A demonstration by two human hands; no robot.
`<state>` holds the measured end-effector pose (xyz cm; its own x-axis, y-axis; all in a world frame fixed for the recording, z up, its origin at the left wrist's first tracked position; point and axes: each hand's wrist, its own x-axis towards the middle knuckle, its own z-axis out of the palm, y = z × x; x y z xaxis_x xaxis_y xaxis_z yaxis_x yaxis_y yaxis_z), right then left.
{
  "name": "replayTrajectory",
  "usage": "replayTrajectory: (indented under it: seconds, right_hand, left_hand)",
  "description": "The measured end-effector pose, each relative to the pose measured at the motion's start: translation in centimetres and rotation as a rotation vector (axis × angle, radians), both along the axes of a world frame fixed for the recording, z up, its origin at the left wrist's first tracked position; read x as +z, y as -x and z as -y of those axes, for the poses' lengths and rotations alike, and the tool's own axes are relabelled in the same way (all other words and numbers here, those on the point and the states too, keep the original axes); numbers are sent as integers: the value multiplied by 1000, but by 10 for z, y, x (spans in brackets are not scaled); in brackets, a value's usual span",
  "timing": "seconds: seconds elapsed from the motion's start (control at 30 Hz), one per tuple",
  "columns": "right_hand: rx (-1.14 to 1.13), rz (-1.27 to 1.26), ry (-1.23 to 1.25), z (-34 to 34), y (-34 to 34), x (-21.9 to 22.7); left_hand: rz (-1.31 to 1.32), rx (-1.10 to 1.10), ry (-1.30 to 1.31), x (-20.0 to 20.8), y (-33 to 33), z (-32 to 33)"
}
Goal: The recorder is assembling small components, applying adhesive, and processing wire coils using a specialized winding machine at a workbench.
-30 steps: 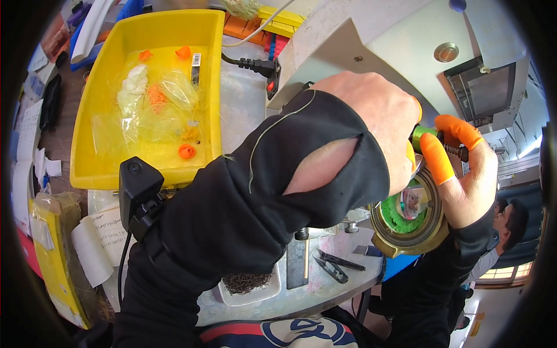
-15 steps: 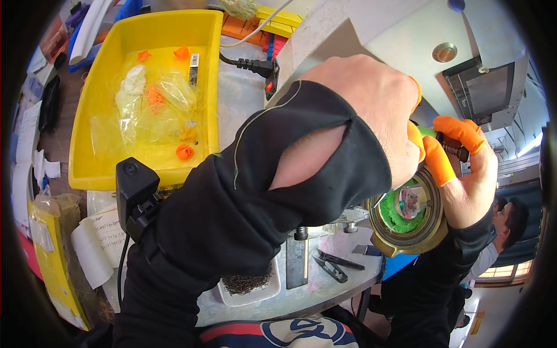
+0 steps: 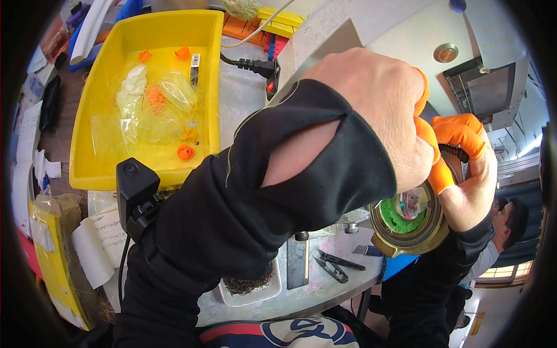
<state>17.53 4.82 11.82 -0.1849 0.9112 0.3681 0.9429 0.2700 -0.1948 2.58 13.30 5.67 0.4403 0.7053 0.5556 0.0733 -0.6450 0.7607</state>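
Orange-capped fingers of both hands close around a round brass-coloured fitting at the right of the frame, held raised above the tabletop. The left hand, in a torn black sleeve, curls over its top edge; the right hand cups it from the far side. Inside the ring sit a green insert and something small and pale, so the fitting looks partly filled, though how much remains is unclear. Lower centre lie small black snips and a white dish of dark bits. At upper left, a yellow tray holds orange caps and clear plastic bags.
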Motion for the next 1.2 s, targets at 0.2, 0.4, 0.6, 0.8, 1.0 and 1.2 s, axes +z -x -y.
replayTrajectory:
  seconds: [0.2,0.4,0.6,0.8,1.0,1.2]
  right_hand:
    - [52,64,51,1,1,1]
    - [-126,227,-192,1,13,-2]
    - [-211,224,-90,0,4,-2]
    - [-52,89,-116,-2,-4,-5]
    - [-45,-17,-54,-1,-4,-4]
    - [-14,17,-62,-1,-3,-3]
  left_hand:
    - [24,-163,215,5,5,0]
    - [114,-300,285,2,8,4]
    - [221,-509,509,-10,-7,-7]
    - [405,-672,634,-16,-13,-15]
    - [486,-696,718,-12,-13,-11]
    - [545,-668,372,-25,-18,-22]
